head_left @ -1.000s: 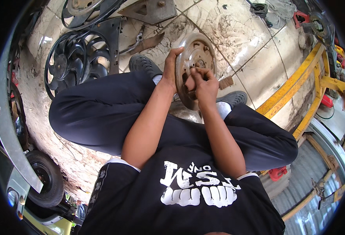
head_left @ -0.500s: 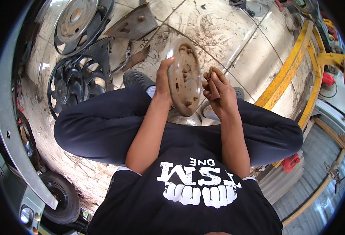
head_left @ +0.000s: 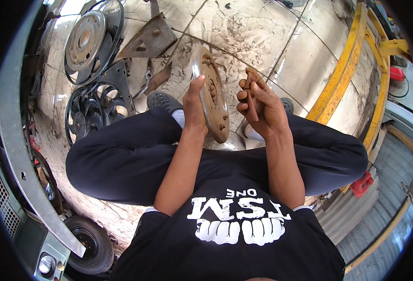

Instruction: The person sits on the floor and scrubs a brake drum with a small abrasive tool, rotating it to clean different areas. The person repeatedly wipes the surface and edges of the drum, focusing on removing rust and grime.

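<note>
My left hand (head_left: 195, 100) grips the near-left rim of a round, rusty brown metal plate (head_left: 214, 93), which stands on edge above my lap. Bolts and holes show on its brown face, turned toward the right; its rim is worn to bare metal. To the right of the plate, apart from it, my right hand (head_left: 268, 107) pinches a small folded reddish-brown piece (head_left: 252, 108) that looks like sandpaper. Beneath the plate, between my crossed legs, a shiny rounded metal piece (head_left: 227, 142) is partly hidden.
At the upper left lie another round metal plate (head_left: 85, 40), a black bladed fan (head_left: 81, 119) and a triangular metal bracket (head_left: 145, 38). A yellow metal frame (head_left: 340, 70) stands on the right. A tyre (head_left: 90, 246) and a long curved metal bar (head_left: 17, 154) are at the left.
The plate has turned more edge-on and moved slightly left with my left hand. My right hand has tilted, and the folded piece now shows more edge-on. The view has shifted a little.
</note>
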`<state>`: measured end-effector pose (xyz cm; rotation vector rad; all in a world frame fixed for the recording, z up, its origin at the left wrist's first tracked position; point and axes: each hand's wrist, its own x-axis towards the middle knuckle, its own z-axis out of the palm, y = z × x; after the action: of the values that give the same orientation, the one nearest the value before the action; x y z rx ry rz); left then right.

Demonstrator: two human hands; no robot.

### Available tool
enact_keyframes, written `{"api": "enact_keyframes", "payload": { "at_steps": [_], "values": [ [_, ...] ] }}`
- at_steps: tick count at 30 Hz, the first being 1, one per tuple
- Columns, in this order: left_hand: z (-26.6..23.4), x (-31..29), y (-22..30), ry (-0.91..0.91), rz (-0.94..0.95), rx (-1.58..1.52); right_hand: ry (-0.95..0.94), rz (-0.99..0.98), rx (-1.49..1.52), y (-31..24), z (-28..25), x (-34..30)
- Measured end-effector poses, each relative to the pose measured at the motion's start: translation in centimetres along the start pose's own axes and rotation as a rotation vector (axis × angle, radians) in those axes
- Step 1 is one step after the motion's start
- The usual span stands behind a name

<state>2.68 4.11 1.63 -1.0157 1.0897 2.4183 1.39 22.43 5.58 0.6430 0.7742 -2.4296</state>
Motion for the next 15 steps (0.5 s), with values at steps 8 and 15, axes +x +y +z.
{"api": "enact_keyframes", "payload": {
  "at_steps": [8,15],
  "values": [
    [1.9,0.1,0.2,0.043,0.043,0.166,0.166,-0.020,-0.182,1.0,-0.8,0.3],
    [3.3,-2.3,3.7,-0.028,-0.081,0.069,0.281,-0.034,-0.220,1.9,0.6,1.1]
  ]
}}
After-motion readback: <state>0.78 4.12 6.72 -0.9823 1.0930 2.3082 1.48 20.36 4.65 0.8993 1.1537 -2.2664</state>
